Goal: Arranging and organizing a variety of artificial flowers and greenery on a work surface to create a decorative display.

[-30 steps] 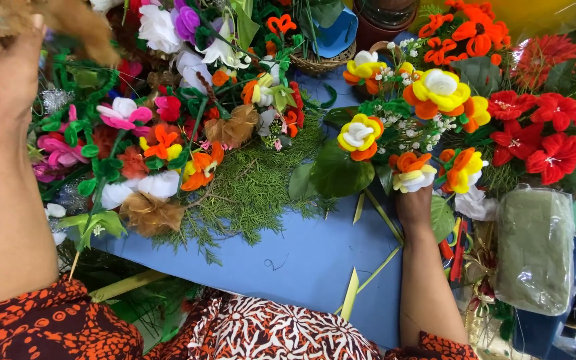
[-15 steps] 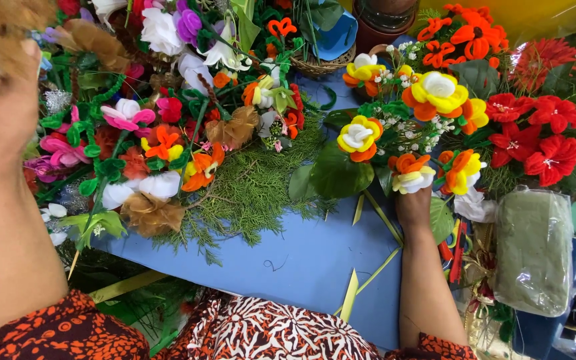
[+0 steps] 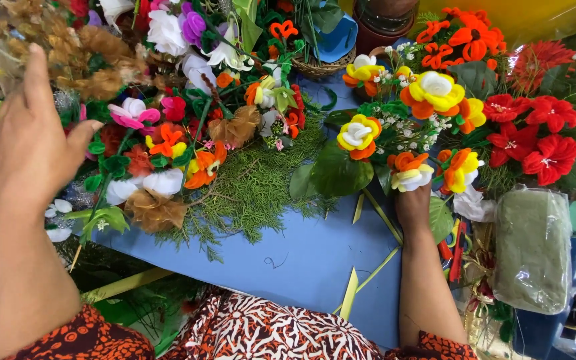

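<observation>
Since a second ago, the left hand has dropped a little and spread out; it was bunched up in the dried brown sprigs at the top left corner, and now the fingers point up at them with the thumb swung out to the right. The right hand has hardly shifted.

Largest first: the blue table runs across the middle, bare only in front of the person. Heaped over its far left is a big spread of artificial flowers on green fern, with pink, orange, white and brown blooms. At right sits a bouquet of yellow-and-orange flowers with broad leaves, then red flowers beyond it, and a wrapped green foam block at the right edge.

The bouquet stands just above the right hand, its stems running down and toward the person into that fist, so its long axis lies roughly up and down in the view. The right hand is much the nearer one; it is clenched around the stems under an orange-and-white bloom.

The left hand is well apart from the bouquet, across the fern. It is released and holds nothing, its fingertips just short of or brushing the sprigs; I cannot tell which.
</observation>
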